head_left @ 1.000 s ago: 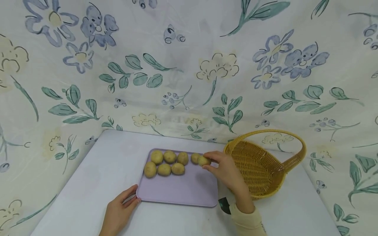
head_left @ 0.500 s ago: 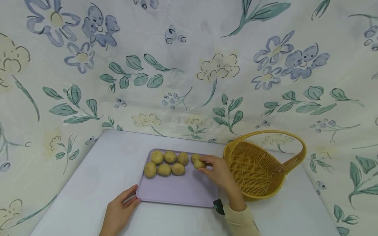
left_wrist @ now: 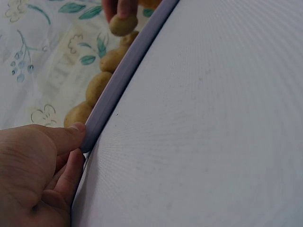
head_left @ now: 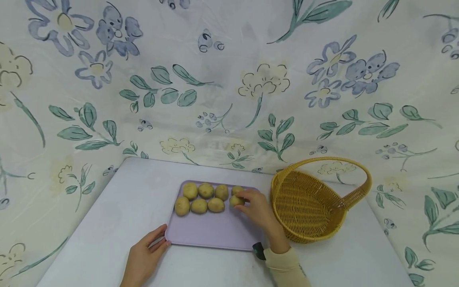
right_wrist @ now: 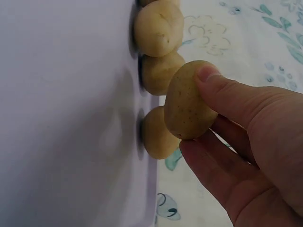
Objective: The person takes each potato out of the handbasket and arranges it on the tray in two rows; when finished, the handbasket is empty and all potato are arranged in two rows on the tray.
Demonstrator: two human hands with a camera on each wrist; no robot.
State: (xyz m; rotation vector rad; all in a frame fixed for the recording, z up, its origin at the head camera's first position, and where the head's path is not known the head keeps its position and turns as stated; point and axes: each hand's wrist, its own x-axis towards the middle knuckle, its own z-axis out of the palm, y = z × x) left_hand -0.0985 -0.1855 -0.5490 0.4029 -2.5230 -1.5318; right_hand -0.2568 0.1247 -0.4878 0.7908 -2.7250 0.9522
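Between thumb and fingers my right hand (head_left: 257,208) pinches a small potato (right_wrist: 188,100), held above the right part of a lilac tray (head_left: 215,231). In the right wrist view the held potato partly covers another potato (right_wrist: 158,135) behind it. Several more potatoes (head_left: 199,206) sit on the tray in two rows toward its far left. At the tray's near left corner, my left hand (head_left: 145,255) grips the rim. The left wrist view shows its thumb (left_wrist: 71,137) on the tray's rim (left_wrist: 124,71), with the other fingers lower down at the corner.
A yellow wicker basket (head_left: 308,229) with a tall handle stands right of the tray, close to my right forearm; no potato shows inside it. Both rest on a white table (head_left: 143,187). Flower-patterned cloth (head_left: 229,99) hangs behind and at the sides.
My right hand has carried the potato leftward and slightly nearer, from the tray's far right to in front of the rightmost back-row potato. The left hand and tray have stayed put.
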